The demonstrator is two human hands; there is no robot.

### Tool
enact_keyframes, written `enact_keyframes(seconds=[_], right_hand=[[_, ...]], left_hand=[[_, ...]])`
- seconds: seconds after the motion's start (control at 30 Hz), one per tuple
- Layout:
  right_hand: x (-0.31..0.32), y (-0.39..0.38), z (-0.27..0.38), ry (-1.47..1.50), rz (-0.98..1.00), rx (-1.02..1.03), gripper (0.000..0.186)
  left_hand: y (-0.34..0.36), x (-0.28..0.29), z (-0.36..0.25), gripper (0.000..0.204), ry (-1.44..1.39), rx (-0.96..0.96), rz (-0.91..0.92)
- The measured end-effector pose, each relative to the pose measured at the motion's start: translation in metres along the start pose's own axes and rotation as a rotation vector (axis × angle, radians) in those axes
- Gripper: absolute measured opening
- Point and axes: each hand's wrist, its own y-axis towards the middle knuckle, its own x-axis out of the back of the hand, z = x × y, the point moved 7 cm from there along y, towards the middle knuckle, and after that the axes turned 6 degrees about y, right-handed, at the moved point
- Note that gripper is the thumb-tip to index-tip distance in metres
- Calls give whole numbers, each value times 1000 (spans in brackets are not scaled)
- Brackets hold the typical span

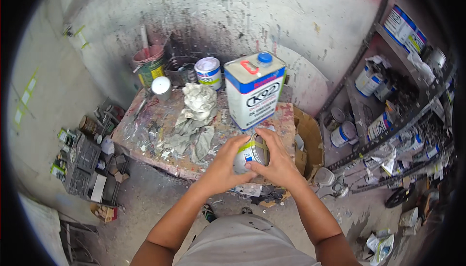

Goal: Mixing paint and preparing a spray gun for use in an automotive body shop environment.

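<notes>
Left hand [224, 165] and right hand [279, 161] cup a can [249, 151] near the table's [145, 132] front-right corner. Opposed grips presumably steady it.

Bold dark lettering [263, 95] on the tall blue-and-white rectangular can [238, 102]
</notes>
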Motion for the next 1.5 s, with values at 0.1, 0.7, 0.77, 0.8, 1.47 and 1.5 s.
enact_keyframes(seconds=[0.1, 0.7, 0.77, 0.8, 1.47, 1.5], right_hand=[[-18, 10, 9, -32, 12, 106, 88], [-65, 21, 48, -23, 45, 299, 53], [-68, 24, 50, -34, 48, 309, 51], [-70, 26, 50, -32, 45, 307, 51], [-67, 32, 57, -330, -13, 65, 54], [-63, 35, 62, -336, 4, 60, 54]], left_hand=[[-10, 29, 0, 69, 3, 27, 30], [-46, 78, 38, 14, -198, 307, 16], [-50, 77, 46, 12, -237, 396, 44], [-52, 76, 47, 12, -242, 420, 52], [-50, 86, 84, 22, 141, 263, -299], [-47, 90, 98, 22, 130, 281, -305]])
